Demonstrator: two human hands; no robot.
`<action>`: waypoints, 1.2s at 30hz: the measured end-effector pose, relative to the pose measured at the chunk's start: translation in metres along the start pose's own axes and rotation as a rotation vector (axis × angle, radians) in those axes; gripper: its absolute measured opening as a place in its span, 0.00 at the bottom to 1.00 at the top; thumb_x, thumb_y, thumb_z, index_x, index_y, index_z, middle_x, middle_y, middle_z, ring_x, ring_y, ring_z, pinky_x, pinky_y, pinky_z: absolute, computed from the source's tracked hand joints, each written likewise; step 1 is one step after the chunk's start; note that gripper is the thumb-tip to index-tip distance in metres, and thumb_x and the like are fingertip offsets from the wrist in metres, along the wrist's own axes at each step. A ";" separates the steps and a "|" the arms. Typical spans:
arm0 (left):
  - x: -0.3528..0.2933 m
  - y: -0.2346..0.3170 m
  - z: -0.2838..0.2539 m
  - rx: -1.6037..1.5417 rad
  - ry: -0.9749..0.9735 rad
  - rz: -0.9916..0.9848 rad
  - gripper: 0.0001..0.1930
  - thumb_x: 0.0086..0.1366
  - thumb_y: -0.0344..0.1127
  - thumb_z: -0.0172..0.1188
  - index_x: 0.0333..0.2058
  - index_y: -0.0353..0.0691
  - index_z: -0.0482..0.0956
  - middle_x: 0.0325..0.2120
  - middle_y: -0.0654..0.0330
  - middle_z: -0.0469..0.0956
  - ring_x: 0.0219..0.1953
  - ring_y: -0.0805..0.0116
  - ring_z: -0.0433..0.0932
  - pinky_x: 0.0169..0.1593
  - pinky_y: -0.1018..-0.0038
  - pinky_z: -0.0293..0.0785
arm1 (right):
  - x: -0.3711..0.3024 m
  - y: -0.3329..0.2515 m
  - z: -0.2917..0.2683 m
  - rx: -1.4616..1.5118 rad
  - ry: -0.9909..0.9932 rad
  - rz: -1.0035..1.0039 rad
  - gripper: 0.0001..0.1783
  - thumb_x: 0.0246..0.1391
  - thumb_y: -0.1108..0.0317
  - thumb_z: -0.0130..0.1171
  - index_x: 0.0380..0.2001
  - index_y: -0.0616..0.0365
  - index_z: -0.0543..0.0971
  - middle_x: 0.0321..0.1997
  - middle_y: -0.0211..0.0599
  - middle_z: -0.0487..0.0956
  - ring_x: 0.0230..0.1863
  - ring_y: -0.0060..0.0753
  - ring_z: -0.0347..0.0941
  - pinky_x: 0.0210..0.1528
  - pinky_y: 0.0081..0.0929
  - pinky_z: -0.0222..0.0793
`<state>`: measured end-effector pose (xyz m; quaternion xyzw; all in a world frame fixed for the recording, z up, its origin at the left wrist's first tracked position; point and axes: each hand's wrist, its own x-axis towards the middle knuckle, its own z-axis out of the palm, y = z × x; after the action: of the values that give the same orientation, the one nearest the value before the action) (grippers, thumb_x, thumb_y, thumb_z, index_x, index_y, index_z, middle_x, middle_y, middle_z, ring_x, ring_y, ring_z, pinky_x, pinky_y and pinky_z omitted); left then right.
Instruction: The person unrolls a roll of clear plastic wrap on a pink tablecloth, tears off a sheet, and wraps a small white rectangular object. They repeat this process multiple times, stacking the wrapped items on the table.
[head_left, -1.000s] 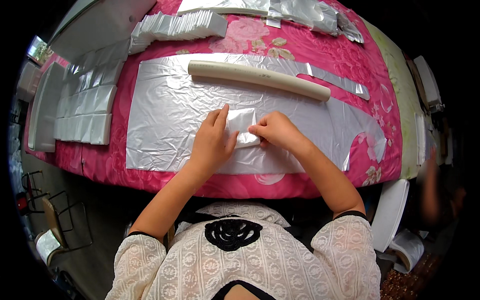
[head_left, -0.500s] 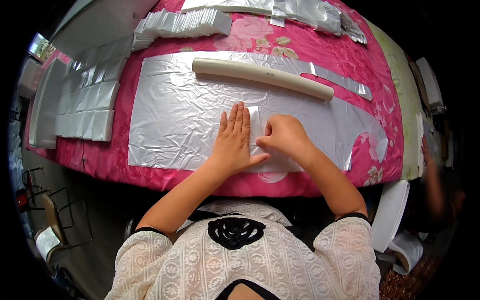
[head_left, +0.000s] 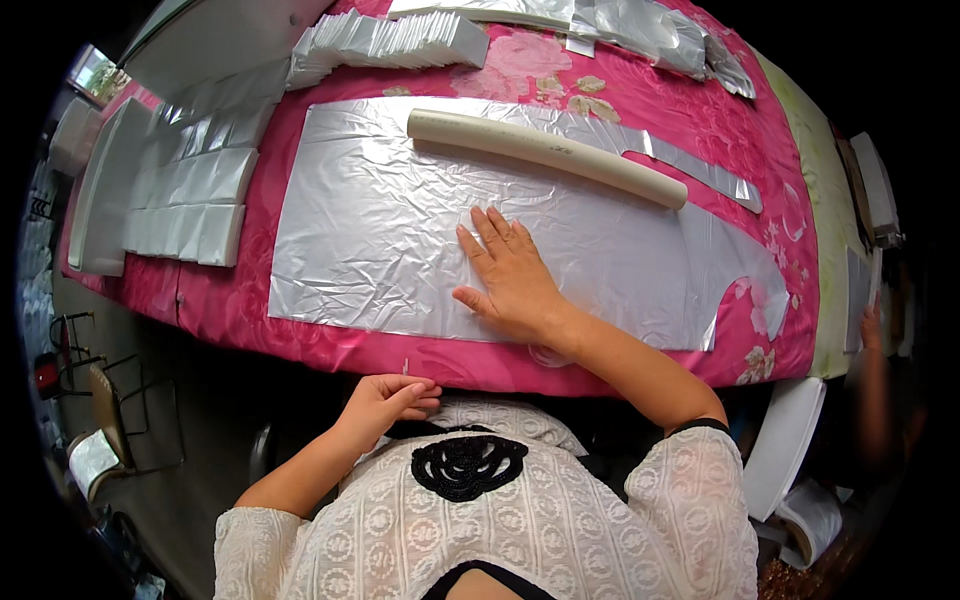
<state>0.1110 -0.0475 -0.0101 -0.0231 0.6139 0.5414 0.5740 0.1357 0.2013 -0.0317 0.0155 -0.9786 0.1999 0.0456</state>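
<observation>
A large flat silver-white plastic film bag (head_left: 360,230), with handle-like cut-outs at its right end, lies wrinkled across the table. My right hand (head_left: 512,280) rests palm down on its middle, fingers spread, holding nothing. Over the front edge of the table is my left hand (head_left: 392,405), its fingers curled and closed. A thin white sliver (head_left: 405,367) stands up just above those fingers; what they hold, if anything, I cannot make out. Along the far side of the film lies a cream-coloured tube (head_left: 545,152).
Rows of small folded white packets (head_left: 190,205) lie at the left beside a white box-like panel (head_left: 105,210). More packets stand in a row (head_left: 390,42) at the back. Further silver film (head_left: 640,35) is heaped behind. A pink floral cloth (head_left: 340,350) covers the table. Another person's arm (head_left: 872,365) shows at far right.
My left hand has left the film and drawn back to the table's front edge. My right hand has opened from a pinch and lies flat further left. The small white rectangle between them is gone.
</observation>
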 end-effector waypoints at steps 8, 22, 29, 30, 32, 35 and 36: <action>-0.003 -0.031 -0.007 -0.242 0.193 0.003 0.08 0.58 0.30 0.56 0.34 0.32 0.79 0.28 0.59 0.79 0.29 0.74 0.77 0.34 0.80 0.73 | -0.030 -0.101 0.021 0.301 -0.273 -0.168 0.33 0.58 0.47 0.41 0.62 0.54 0.57 0.68 0.52 0.43 0.70 0.54 0.31 0.66 0.51 0.24; -0.006 0.078 -0.009 0.929 0.419 0.982 0.19 0.46 0.26 0.64 0.41 0.37 0.75 0.42 0.52 0.76 0.43 0.55 0.76 0.46 0.69 0.72 | 0.105 0.075 -0.078 0.898 0.350 0.393 0.09 0.49 0.67 0.58 0.29 0.62 0.79 0.26 0.37 0.79 0.26 0.23 0.73 0.30 0.22 0.66; 0.002 0.077 0.003 1.052 0.276 0.969 0.19 0.48 0.29 0.63 0.42 0.38 0.75 0.42 0.54 0.76 0.42 0.56 0.76 0.44 0.68 0.73 | 0.171 0.183 -0.077 0.295 0.368 0.839 0.20 0.44 0.55 0.63 0.35 0.59 0.78 0.30 0.38 0.79 0.30 0.33 0.74 0.38 0.25 0.67; 0.002 0.080 0.001 1.059 0.290 0.971 0.19 0.48 0.29 0.63 0.42 0.38 0.75 0.42 0.54 0.76 0.42 0.56 0.76 0.45 0.68 0.73 | 0.169 0.183 -0.075 0.087 0.434 0.835 0.21 0.43 0.54 0.62 0.35 0.60 0.79 0.32 0.41 0.79 0.34 0.36 0.74 0.41 0.28 0.67; 0.002 0.083 -0.005 1.068 0.329 0.962 0.19 0.49 0.29 0.63 0.42 0.38 0.75 0.43 0.54 0.76 0.43 0.56 0.76 0.45 0.68 0.73 | 0.159 0.159 -0.073 -0.325 0.545 0.801 0.22 0.43 0.53 0.60 0.35 0.61 0.79 0.37 0.47 0.79 0.42 0.43 0.74 0.47 0.35 0.66; 0.002 0.084 -0.011 1.084 0.345 0.968 0.19 0.49 0.29 0.62 0.43 0.38 0.74 0.43 0.54 0.75 0.43 0.56 0.75 0.45 0.68 0.72 | 0.125 0.142 -0.093 0.177 0.269 0.625 0.29 0.45 0.50 0.59 0.45 0.61 0.75 0.49 0.48 0.73 0.55 0.45 0.62 0.56 0.39 0.57; 0.004 0.084 -0.011 1.077 0.328 0.964 0.19 0.49 0.29 0.62 0.43 0.38 0.74 0.43 0.54 0.75 0.43 0.56 0.75 0.45 0.68 0.72 | 0.106 0.141 -0.094 0.348 0.196 0.537 0.31 0.45 0.49 0.58 0.48 0.61 0.73 0.51 0.48 0.71 0.57 0.46 0.61 0.57 0.40 0.56</action>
<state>0.0479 -0.0183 0.0380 0.4530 0.8146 0.3466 0.1053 0.0314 0.3666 0.0096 -0.2549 -0.8898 0.3696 0.0819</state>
